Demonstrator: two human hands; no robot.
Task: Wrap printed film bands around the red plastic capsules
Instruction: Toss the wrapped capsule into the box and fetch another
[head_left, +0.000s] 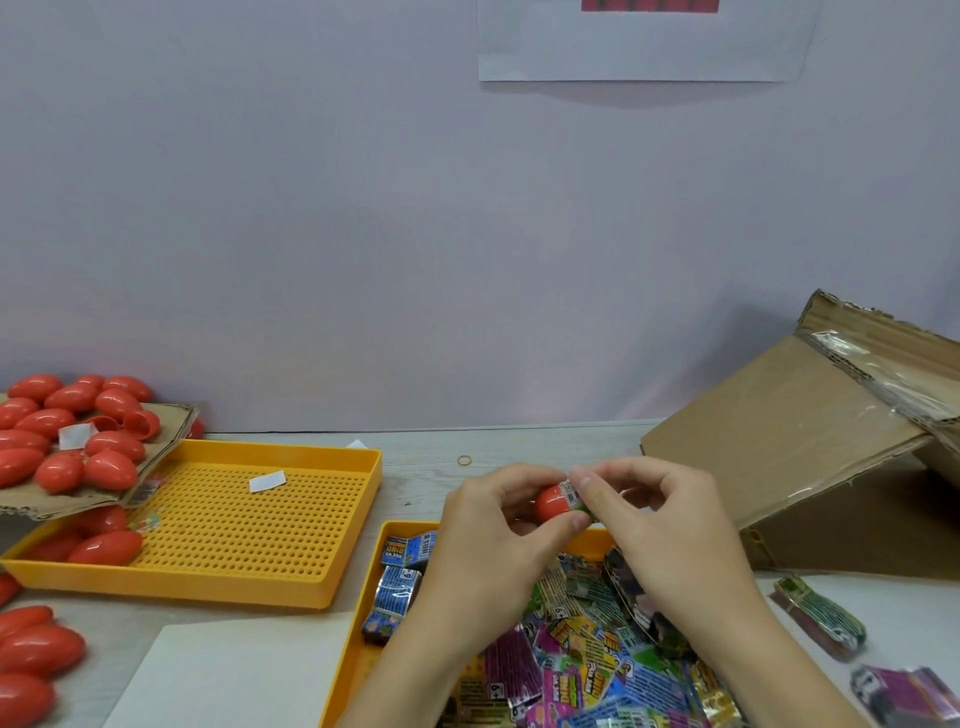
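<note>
Loose printed film bands (582, 670) marked "6+" lie beneath both hands; left hand (498, 525) grips a red plastic capsule (551, 503), right hand (649, 514) pinches its printed band (574, 493).

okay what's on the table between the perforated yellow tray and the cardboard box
In the head view, a small rubber band lies on the bare table between the perforated tray and the cardboard box.

My counter (519, 447) carries two yellow trays (249, 525), with the cardboard box (789, 457) right of them and loose red capsules (36, 649) to their left.
</note>
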